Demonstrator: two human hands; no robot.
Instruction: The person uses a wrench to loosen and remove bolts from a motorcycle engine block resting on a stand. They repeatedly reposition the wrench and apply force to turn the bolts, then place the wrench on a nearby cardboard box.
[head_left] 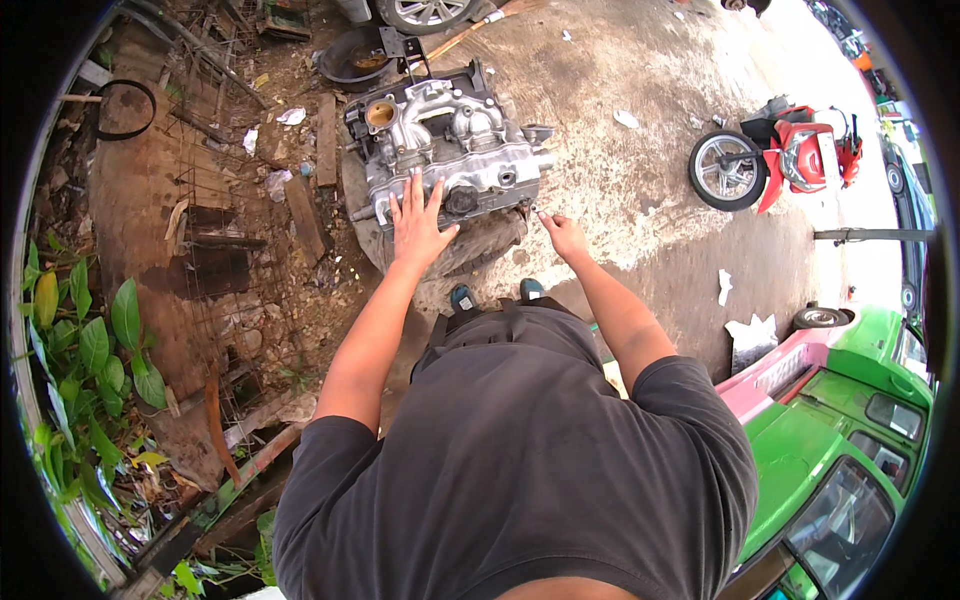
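Note:
A grey metal car engine point(470, 168) lies in front of me on top of a worn tire point(480, 254). My left hand point(415, 222) rests on its near left side with the fingers spread flat on the cover, left of a black round cap point(461, 200). At the engine's near right corner, my right hand point(566, 237) is closed round a small silver wrench point(540, 213). The end of the wrench is at a bolt on that corner; most of its handle is hidden in my fingers.
A black basin point(356, 60) and a wheel point(428, 12) sit beyond the engine, near a broom point(480, 30). Wood scraps and wire mesh litter the left. A red motorcycle point(800, 160) stands at the right, a green vehicle point(820, 430) at the lower right.

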